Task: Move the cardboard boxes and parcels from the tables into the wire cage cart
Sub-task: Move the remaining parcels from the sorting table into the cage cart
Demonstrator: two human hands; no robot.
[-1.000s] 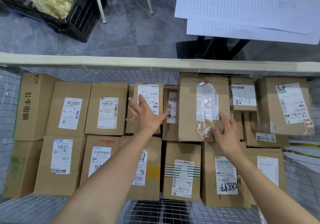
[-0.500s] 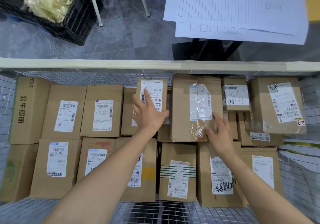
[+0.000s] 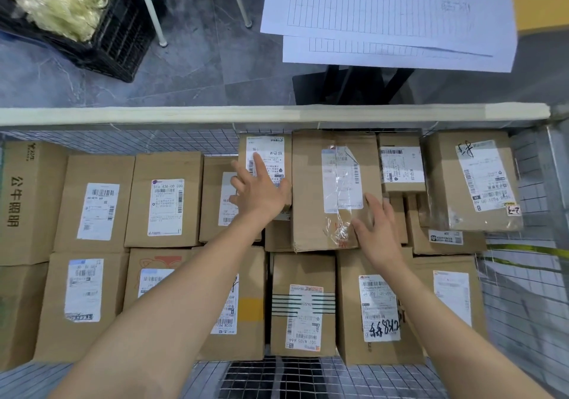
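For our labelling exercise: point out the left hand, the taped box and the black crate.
left hand (image 3: 261, 195), head view, back of the hand.
taped box (image 3: 308, 189), head view, bare cardboard left of its label.
black crate (image 3: 123, 35), head view, mesh side wall.

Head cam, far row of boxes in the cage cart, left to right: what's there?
Box with black printed characters → white-label box → box labelled 516 438 → small box under the left hand → large box with crinkled tape → small labelled box → box with handwriting on its label.
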